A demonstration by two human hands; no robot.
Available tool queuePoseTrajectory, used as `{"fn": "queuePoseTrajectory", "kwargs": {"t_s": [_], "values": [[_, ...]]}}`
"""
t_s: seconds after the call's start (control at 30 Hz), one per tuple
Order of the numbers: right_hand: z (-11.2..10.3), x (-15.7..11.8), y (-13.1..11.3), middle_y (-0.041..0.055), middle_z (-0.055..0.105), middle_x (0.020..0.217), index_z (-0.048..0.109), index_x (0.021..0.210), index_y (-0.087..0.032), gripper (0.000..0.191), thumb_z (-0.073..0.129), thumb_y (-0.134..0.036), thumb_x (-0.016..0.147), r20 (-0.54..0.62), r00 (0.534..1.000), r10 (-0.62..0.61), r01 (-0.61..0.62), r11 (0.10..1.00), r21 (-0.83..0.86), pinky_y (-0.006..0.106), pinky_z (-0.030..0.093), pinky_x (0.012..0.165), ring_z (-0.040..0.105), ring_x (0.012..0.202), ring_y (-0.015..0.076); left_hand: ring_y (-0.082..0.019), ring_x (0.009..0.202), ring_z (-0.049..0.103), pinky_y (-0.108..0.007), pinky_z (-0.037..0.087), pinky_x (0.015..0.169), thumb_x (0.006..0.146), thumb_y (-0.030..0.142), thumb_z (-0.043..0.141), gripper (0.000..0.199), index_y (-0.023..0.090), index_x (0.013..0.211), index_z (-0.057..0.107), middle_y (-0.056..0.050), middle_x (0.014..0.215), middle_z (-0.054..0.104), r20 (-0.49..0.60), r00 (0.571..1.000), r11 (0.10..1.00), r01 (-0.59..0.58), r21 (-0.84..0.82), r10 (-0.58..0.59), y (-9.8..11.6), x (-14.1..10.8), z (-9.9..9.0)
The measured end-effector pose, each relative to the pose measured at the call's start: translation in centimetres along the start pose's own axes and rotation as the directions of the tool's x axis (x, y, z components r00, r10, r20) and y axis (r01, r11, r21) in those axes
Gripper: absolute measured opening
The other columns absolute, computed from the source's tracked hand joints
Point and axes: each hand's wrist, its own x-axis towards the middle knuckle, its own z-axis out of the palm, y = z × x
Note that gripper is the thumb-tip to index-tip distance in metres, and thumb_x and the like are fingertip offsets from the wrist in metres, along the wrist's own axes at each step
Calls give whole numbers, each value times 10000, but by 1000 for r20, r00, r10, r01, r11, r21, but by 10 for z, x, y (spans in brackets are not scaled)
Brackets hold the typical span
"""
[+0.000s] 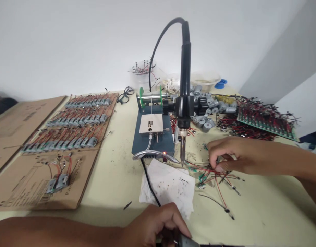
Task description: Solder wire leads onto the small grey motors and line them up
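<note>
A right hand (222, 157) is reaching in across the counter (263, 214), its thumb and fingertips pinching a thin red wire (211, 168) in a loose tangle of red and black leads (219, 176) and small green circuit boards (201, 185). At the near edge of the view, the left hand (158, 226) is curling its fingers (170, 214) around a grey motor (189, 241), which is partly cut off by the frame.

The leads are looking light, limp and prone to snagging, so they would handle best one at a time, taken close to their boards. The motor is appearing stiff and compact, with its metal can offering the firmest hold.

Between the hands, a blue soldering station (153, 142) is carrying a black soldering iron (185, 85) clamped upright, its tip pointing down beside a stained paper towel (168, 187). A spool of solder (150, 97) is sitting on the station. To the left, rows of wired motors (70, 130) are lying on a cardboard sheet (42, 181). Loose motors (206, 106) are piling up behind the iron.

Printing and a barcode are showing on the cardboard, but they are too blurred to read.
</note>
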Motion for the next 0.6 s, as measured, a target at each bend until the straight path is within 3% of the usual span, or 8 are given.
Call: {"fn": "queuePoseTrajectory", "kwargs": {"t_s": [0.13,0.27,0.47,0.6], "values": [[-1,-5,-2,33,626,997,648,1039,-231,382,462,-552,1132,22,1000,-22,21,1000,20,360,447,797,590,886,210,-83,655,430,-195,337,587,987,567,671,384,200,1066,589,30,790,511,33,999,1000,-18,5,17,3,0,-2],[-5,-6,-3,10,570,983,586,1000,-247,360,501,-577,1117,79,997,7,-16,993,116,342,418,775,531,876,199,-78,631,408,-199,316,577,982,478,695,305,208,1076,590,47,765,493,35,999,1000,-26,-3,26,3,1,-3],[-6,-1,-10,15,485,913,547,954,-235,406,463,-599,1114,48,999,-19,9,978,207,361,386,767,477,842,214,-79,635,411,-196,314,572,978,407,691,238,211,1074,597,32,796,532,23,998,997,-66,-26,67,-3,1,0],[-3,0,-5,17,508,921,575,972,-237,441,453,-641,1103,16,999,33,-35,988,149,357,435,795,525,861,221,-76,621,400,-195,284,550,967,378,704,220,211,1067,602,39,782,520,9,997,996,-77,-38,78,-3,1,-1]]}}
